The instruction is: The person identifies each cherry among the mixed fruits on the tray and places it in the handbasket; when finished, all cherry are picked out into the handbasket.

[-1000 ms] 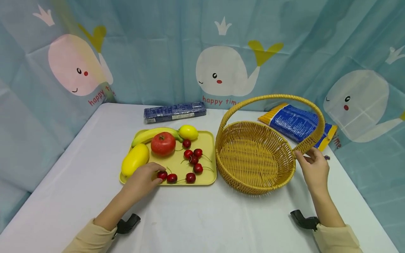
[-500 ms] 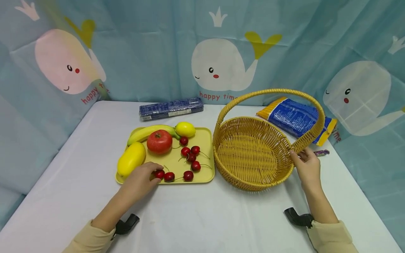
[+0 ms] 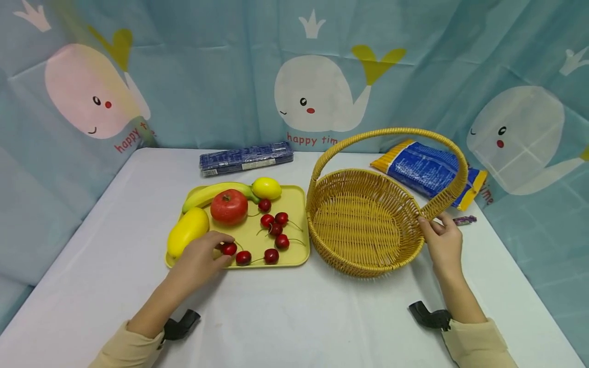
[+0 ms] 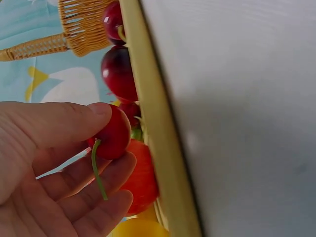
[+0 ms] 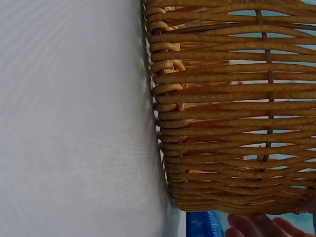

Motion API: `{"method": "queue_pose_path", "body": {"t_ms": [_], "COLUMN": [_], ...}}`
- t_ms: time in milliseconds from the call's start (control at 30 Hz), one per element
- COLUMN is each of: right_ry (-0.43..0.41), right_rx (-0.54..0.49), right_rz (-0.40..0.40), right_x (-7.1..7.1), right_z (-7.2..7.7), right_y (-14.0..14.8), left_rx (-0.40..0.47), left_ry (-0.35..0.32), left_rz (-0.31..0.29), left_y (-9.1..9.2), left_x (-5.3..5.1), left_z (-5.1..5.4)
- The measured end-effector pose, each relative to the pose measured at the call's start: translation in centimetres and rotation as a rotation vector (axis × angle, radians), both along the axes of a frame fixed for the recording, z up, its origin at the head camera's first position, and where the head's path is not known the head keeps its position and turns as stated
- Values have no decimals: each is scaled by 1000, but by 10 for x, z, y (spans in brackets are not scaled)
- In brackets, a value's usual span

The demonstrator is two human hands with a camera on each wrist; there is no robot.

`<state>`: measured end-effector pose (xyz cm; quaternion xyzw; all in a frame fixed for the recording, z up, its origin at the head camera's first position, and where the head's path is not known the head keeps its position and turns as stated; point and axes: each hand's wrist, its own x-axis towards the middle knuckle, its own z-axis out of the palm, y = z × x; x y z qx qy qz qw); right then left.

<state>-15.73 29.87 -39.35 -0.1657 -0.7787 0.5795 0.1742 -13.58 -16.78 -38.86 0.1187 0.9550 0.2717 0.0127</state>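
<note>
Your left hand (image 3: 199, 258), half-curled, pinches a cherry (image 3: 229, 249) at its two o'clock; your right hand (image 3: 445, 245) grips the basket (image 3: 359, 230) at nine o'clock.

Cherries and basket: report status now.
Left hand pinches cherry at yellow tray's near edge. Right hand holds wicker basket near its handle. Possibly in the way: other cherries between left hand and basket.
</note>
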Motion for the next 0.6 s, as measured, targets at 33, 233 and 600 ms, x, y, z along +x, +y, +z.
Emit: {"method": "queue_pose_path", "body": {"t_ms": [33, 233, 600], "right_ry": [-1, -4, 29], "right_rx": [-2, -3, -77], "right_rz": [4, 6, 5], "right_x": [0, 0, -1], "right_z": [0, -2, -3], "right_y": [0, 1, 1], "left_rx": [8, 71, 224], "left_ry": [6, 76, 135], "left_rz": [0, -14, -76], "left_y": [0, 0, 17], "left_x": [0, 0, -2], "left_z": [1, 6, 24]}}
